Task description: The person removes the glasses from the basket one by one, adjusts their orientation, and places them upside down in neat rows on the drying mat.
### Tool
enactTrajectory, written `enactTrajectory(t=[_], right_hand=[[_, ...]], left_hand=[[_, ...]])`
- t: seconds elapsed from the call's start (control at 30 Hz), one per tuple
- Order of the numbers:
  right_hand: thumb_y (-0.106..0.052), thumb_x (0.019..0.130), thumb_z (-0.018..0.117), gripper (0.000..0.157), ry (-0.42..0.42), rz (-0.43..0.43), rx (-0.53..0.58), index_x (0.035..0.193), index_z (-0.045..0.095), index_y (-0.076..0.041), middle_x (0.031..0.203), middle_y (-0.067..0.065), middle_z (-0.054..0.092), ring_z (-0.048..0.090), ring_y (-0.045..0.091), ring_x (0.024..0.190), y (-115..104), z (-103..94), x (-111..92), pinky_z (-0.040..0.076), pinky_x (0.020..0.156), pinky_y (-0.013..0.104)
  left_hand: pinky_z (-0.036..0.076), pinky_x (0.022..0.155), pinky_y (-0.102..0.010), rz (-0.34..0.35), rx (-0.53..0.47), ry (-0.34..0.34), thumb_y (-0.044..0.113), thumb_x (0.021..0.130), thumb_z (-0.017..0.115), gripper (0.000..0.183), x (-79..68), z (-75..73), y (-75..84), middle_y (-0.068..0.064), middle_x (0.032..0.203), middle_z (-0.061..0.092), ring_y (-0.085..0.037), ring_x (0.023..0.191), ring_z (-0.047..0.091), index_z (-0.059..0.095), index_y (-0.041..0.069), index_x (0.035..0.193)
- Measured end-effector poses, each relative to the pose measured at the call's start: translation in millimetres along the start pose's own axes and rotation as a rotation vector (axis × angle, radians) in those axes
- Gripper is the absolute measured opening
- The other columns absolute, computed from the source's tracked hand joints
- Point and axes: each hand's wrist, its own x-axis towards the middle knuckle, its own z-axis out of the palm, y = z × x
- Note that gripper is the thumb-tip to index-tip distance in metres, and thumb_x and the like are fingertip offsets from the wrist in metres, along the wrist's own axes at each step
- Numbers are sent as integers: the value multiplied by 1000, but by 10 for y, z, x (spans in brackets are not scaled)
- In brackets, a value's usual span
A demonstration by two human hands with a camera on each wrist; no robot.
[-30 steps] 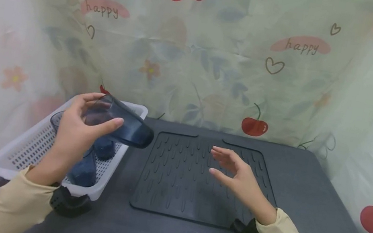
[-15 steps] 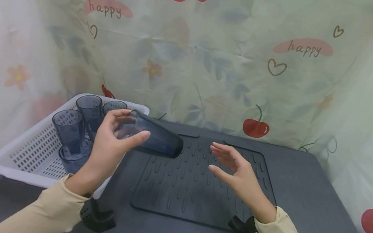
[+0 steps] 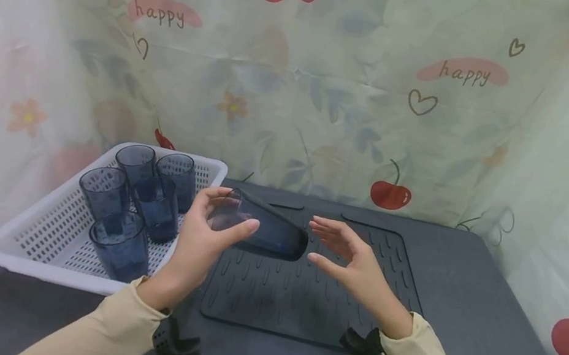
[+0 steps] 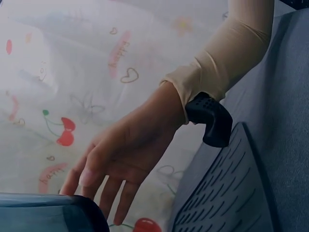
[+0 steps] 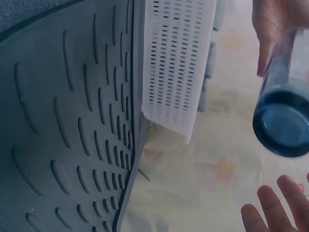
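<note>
My left hand (image 3: 201,245) grips a blue drinking glass (image 3: 276,232) near its rim, thumb on the near side. Tilted nearly flat, the glass points its thick base to the right, above the black ridged mat (image 3: 249,296). Just past that base is my right hand (image 3: 347,259), fingers extended and thumb apart, holding nothing. In the right wrist view the base of the glass (image 5: 285,123) faces the camera, close to the right fingertips (image 5: 270,203). The left wrist view shows the base end of the glass (image 4: 48,212) beside the right hand (image 4: 130,145).
A white perforated basket (image 3: 25,264) at the left holds several more blue glasses (image 3: 120,244), mouths up. The mat lies on a dark grey table (image 3: 471,306). A curtain (image 3: 300,80) printed with cherries hangs behind and at both sides.
My left hand has carried the glass rightward from over the basket to above the mat, close to my right hand. The right hand has shifted slightly left.
</note>
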Motion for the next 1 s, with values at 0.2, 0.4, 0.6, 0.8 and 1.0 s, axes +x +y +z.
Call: enactTrajectory(t=[0.2,0.4,0.6,0.8,1.0], right_hand=[[-19,88,72,56,-11,5,-22,139,49,-24,139,2,55,52,16,127,-7,58,20,44,106,36],[-20,86,74,59,-11,13,-31,139,49,-26,138,0,54,52,15,126,-24,85,36,45,104,36],[-19,85,75,61,-17,23,-31,139,48,-27,142,2,51,51,16,127,-43,105,49,46,104,38],[-20,85,75,63,-25,32,-35,141,47,-22,143,1,49,50,17,128,-45,123,53,47,102,37],[-19,85,75,64,-37,25,-2,142,46,-23,143,-2,48,49,15,128,-35,133,64,48,100,29]], left_hand=[[55,82,-27,18,-43,-10,1,83,71,60,5,94,-54,-13,126,49,-23,108,61,37,5,133],[55,82,-29,15,-29,-8,5,83,73,62,0,146,-87,-12,128,49,-28,113,59,37,7,134],[56,81,-30,11,-27,-22,6,82,73,62,0,181,-99,-12,128,49,-29,113,59,37,8,133],[55,82,-30,14,-16,-32,6,82,74,62,6,204,-100,-15,129,48,-30,114,59,38,6,132],[55,82,-32,11,-16,-32,6,82,74,62,10,225,-108,-15,129,48,-31,114,58,38,6,133]])
